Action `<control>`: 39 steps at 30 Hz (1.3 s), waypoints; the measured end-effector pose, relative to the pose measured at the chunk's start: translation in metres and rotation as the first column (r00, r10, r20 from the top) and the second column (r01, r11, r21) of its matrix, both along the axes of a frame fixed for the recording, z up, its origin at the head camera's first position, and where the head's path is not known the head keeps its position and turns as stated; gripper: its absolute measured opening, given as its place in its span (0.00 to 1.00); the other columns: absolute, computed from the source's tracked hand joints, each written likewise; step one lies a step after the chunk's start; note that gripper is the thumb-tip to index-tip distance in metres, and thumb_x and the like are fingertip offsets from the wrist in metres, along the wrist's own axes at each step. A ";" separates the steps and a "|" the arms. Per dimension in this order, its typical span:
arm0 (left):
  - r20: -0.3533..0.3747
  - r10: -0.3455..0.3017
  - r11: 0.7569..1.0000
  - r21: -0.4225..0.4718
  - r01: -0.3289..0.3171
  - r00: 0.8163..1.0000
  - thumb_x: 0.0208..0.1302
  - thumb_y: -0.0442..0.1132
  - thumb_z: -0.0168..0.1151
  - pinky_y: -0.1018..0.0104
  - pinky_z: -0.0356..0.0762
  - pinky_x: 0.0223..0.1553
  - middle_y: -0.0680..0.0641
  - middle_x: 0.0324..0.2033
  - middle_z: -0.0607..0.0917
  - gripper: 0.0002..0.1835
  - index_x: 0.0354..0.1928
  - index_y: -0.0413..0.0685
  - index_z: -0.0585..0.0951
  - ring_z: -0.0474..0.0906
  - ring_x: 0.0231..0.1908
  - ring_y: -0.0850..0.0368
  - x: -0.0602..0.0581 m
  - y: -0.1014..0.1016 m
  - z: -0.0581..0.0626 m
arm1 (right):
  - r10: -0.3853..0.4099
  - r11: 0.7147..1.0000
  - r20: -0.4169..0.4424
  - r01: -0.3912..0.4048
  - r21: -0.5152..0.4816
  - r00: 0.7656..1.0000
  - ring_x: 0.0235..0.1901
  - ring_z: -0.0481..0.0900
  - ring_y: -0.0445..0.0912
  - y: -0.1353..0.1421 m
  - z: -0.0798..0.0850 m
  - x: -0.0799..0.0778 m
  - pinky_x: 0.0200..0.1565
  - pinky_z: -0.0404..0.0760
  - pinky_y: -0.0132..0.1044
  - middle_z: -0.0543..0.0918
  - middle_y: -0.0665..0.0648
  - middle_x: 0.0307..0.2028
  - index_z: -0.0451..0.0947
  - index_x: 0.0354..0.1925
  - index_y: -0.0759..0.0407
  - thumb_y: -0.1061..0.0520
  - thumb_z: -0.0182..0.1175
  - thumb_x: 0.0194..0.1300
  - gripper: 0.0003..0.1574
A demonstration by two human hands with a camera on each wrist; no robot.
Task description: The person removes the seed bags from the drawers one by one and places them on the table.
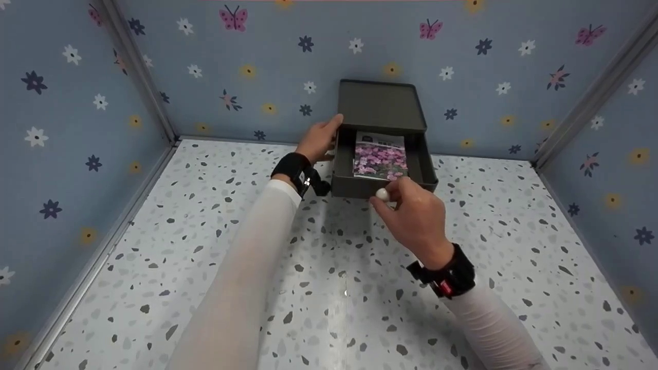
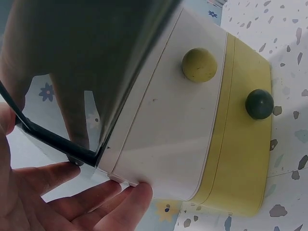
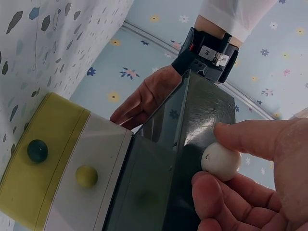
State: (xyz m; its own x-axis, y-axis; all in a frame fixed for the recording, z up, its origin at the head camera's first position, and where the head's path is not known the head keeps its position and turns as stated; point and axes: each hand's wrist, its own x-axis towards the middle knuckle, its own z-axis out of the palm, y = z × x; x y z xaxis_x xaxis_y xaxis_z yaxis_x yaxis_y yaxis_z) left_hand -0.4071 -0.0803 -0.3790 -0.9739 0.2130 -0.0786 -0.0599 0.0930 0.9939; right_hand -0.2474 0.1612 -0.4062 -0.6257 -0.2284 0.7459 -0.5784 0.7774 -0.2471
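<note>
A small chest of stacked drawers has its dark green top drawer [image 1: 423,164] pulled out. In it lies a paper packet [image 1: 380,158] printed with pink flowers. My right hand [image 1: 419,218] pinches the round white knob [image 3: 222,161] on that drawer's front between thumb and fingers. Against the chest's left side rests my left hand [image 1: 318,139], its fingers extended along the wall. Below, the wrist views show a white drawer [image 2: 168,130] with a yellow knob [image 2: 199,65] and a yellow drawer [image 2: 240,168] with a dark green knob [image 2: 259,104], both closed.
The chest's dark flat top [image 1: 380,105] is close to the blue back wall [image 1: 267,61], which is patterned with flowers and butterflies. Side walls [image 1: 51,154] rise left and right of the white speckled tabletop [image 1: 329,308].
</note>
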 end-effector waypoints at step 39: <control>-0.027 -0.018 0.999 -0.052 0.017 0.999 0.90 0.66 0.39 0.47 0.77 0.73 0.31 0.79 0.70 0.43 0.89 0.41 0.56 0.74 0.75 0.35 -0.005 -0.006 0.002 | -0.025 0.999 0.118 0.020 0.040 0.993 0.24 0.81 0.48 0.010 0.026 0.008 0.25 0.76 0.42 0.85 0.54 0.27 0.84 0.35 0.57 0.52 0.75 0.76 0.14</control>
State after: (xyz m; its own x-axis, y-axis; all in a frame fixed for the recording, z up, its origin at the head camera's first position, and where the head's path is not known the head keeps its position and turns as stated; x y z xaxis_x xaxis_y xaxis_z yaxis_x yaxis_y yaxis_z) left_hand -0.4120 -0.0865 -0.3772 -0.9721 0.2261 -0.0629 -0.0303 0.1448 0.9890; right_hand -0.2392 0.1711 -0.3806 -0.7146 -0.2405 0.6568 -0.5289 0.8003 -0.2825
